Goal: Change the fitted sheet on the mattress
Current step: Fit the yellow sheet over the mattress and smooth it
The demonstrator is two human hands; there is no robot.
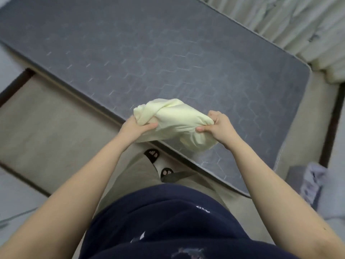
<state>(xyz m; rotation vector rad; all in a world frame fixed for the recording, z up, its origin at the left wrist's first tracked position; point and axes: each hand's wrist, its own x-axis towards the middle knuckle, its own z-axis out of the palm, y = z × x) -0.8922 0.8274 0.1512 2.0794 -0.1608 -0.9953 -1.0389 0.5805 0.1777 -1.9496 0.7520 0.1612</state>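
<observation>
Holding a bunched pale yellow fitted sheet (173, 120) just over the near edge of the grey mattress (130, 53), with the left grip (139, 126) curled tightly round the left end of the bundle and the right grip (218, 126) closed on its right end, thumb pressed to the cloth. Below the bundle, mattress uncovered and lying askew on the beige bed base (46, 118), with pale crumpled cloth (298, 25) beside its far right side. Standing close against the mattress edge in socks (152, 155) with dark paw marks
</observation>
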